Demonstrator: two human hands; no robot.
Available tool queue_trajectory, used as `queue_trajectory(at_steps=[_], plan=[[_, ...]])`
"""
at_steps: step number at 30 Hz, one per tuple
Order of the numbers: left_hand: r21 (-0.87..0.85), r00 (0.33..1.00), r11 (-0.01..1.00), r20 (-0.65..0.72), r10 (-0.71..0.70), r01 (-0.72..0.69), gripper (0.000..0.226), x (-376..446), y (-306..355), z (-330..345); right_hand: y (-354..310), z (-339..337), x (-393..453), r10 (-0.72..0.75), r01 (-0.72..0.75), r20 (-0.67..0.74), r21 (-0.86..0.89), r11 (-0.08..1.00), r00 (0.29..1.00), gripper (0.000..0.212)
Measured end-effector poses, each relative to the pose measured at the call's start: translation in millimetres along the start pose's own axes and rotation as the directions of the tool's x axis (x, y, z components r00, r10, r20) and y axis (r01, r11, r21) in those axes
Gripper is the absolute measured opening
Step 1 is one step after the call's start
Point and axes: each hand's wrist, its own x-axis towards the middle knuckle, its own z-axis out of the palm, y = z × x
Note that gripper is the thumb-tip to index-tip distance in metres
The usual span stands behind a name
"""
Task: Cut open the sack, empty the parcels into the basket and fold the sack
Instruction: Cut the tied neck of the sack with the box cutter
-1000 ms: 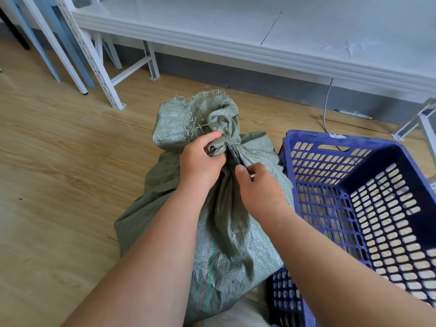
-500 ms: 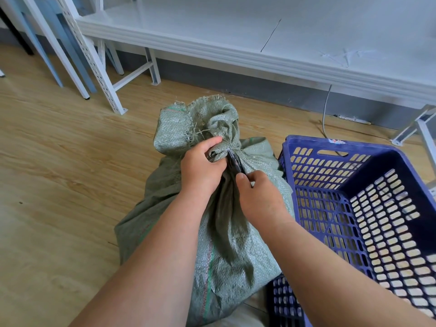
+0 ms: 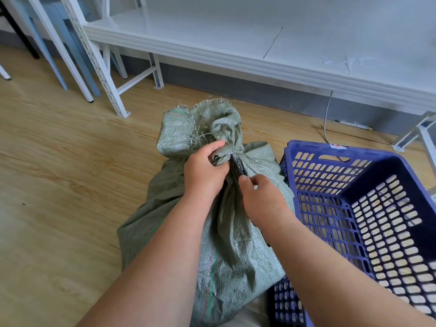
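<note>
A full grey-green woven sack [image 3: 226, 253] stands on the wooden floor, its neck bunched and tied near the top. My left hand [image 3: 204, 172] grips the gathered neck just below the frayed mouth. My right hand [image 3: 262, 199] holds a dark cutting tool [image 3: 238, 166] whose tip sits against the tie at the neck. Right of the sack sits a blue slotted plastic basket [image 3: 368, 192], with nothing seen inside it. The parcels are hidden in the sack.
A low white shelf board [image 3: 259, 50] runs across the back on white perforated metal legs [image 3: 99, 64]. A grey cable [image 3: 326, 119] hangs behind the basket. Bare wooden floor [image 3: 70, 185] lies to the left.
Both hands and the tool stay at the sack's neck; only the camera view has shifted a little, so the sack and basket sit lower in the frame.
</note>
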Motion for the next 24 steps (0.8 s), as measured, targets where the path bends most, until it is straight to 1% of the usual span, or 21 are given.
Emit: queue_trajectory(at_steps=[4,16,21,24], plan=[[-0.003,1.000,1.000,0.000,-0.011,0.011,0.046,0.4,0.1,-0.6,-1.1,-0.5,-0.9,0.007,-0.007,-0.002,-0.016,1.000,1.000,0.036],[0.016,1.000,1.000,-0.006,-0.007,0.007,0.047,-0.2,1.9,0.3,-2.1,-1.6,1.2,0.024,-0.023,0.010,-0.031,0.999,1.000,0.040],[0.025,1.000,1.000,-0.009,0.007,-0.007,0.046,-0.3,2.3,0.2,-1.1,-0.6,2.3,0.003,-0.003,0.010,0.030,1.000,1.000,0.032],[0.007,1.000,1.000,-0.016,0.021,-0.021,0.046,0.9,1.4,0.7,-0.9,-1.7,4.1,-0.026,0.026,0.010,0.035,0.999,1.000,0.025]])
